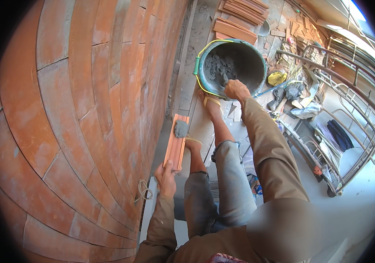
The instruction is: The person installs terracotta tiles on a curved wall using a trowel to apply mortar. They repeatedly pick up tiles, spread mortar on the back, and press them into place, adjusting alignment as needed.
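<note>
My left hand [166, 179] grips the near end of a long, narrow terracotta tile [175, 151] with grooves along its length. A lump of wet grey mortar [180, 129] sits on the tile's far end. My right hand [237, 90] is closed at the near rim of a large dark bucket [251, 65], around what looks like a trowel [225, 79]. Only the trowel's grey neck shows; its handle is hidden in my fist and its blade merges with the mortar [219, 65] inside. The bucket has a yellow wire handle with a green grip [196, 65].
A wall of terracotta tiles [77, 109] rises along my left. Stacked tiles [242, 15] lie beyond the bucket. To the right stand metal frames [349, 87] with folded cloth [339, 135], beside scattered rubble and a yellow bag [277, 78]. My sandalled feet are close to the bucket.
</note>
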The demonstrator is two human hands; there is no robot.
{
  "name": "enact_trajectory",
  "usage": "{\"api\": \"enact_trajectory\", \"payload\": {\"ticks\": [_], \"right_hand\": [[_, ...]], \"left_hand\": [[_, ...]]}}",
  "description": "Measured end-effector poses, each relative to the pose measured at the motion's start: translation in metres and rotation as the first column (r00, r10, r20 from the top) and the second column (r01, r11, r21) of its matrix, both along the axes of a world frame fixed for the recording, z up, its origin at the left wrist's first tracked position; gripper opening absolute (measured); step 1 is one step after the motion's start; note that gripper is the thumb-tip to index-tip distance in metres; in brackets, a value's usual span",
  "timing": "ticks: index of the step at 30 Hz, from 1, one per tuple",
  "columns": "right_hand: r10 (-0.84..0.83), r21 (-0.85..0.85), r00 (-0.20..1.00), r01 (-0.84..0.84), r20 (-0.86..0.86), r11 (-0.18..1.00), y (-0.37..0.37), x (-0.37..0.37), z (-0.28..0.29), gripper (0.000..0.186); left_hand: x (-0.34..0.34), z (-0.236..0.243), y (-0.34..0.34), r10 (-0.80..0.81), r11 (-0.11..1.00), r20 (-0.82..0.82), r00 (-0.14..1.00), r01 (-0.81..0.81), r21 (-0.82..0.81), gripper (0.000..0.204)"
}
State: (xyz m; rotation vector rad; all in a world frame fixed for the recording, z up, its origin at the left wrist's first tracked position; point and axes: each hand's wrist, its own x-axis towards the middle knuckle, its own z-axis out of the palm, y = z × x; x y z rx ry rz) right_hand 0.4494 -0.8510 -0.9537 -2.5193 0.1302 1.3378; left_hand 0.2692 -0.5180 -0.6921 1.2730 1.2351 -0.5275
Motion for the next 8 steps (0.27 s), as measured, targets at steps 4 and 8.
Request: {"api": "enact_trajectory", "payload": {"ticks": [4,8], "right_hand": [[0.325,0.198,0.944,-0.329,0.051,0.924,-0.036,-0.007,-0.014,0.030],[0.039,0.346,0.995,-0.067,0.088,0.936,-0.043,-0.017,0.007,0.034]], "left_hand": [[-0.004,-0.004,-0.002,0.023,1.000,-0.007,1.000,-0.023,0.008,0.025],[0.005,-0.020,-0.008,0.004,1.000,0.028,1.000,-0.005,0.012,0.029]]}}
